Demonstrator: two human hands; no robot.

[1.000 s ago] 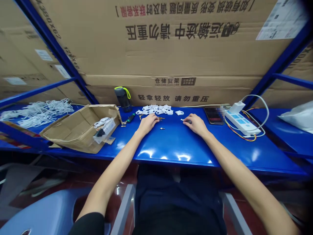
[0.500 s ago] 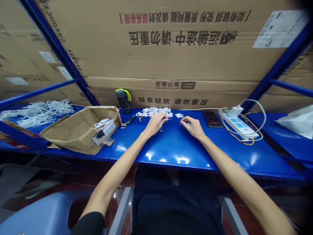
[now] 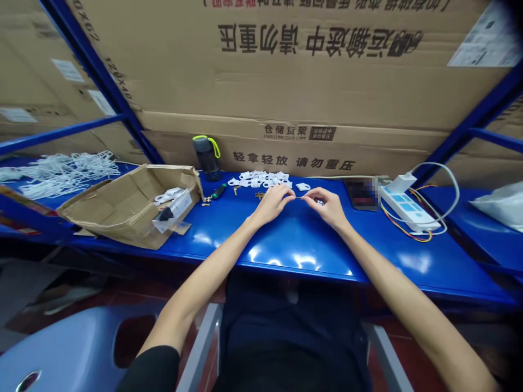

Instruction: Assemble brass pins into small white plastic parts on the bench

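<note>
My left hand (image 3: 276, 203) is closed in a pinch above the blue table (image 3: 229, 231), gripping one end of a thin, short, dark piece (image 3: 299, 197). At the other end of it, the fingertips of my right hand (image 3: 329, 207) are pinched together. Small white bits (image 3: 320, 202) show at the right hand's curled fingers; whether they are held I cannot tell. Behind my left hand lies a heap of white plastic parts (image 3: 259, 178). One separate white part (image 3: 303, 187) rests beyond the gap between the hands. Small brass-coloured pieces (image 3: 260, 195) sit just left of my left fingers.
On the left stand an open cardboard box (image 3: 110, 218) and a dark bottle (image 3: 207, 158), with a green-handled tool (image 3: 219, 191) nearby. White cords (image 3: 69, 170) are piled farther left. A phone (image 3: 362, 195) and a power strip (image 3: 408, 209) lie at right. Cardboard (image 3: 286, 92) walls the back.
My hands have come together, and their fingertips now meet at the thin piece. The right hand's fingers have reached toward the left. The camera view has shifted slightly.
</note>
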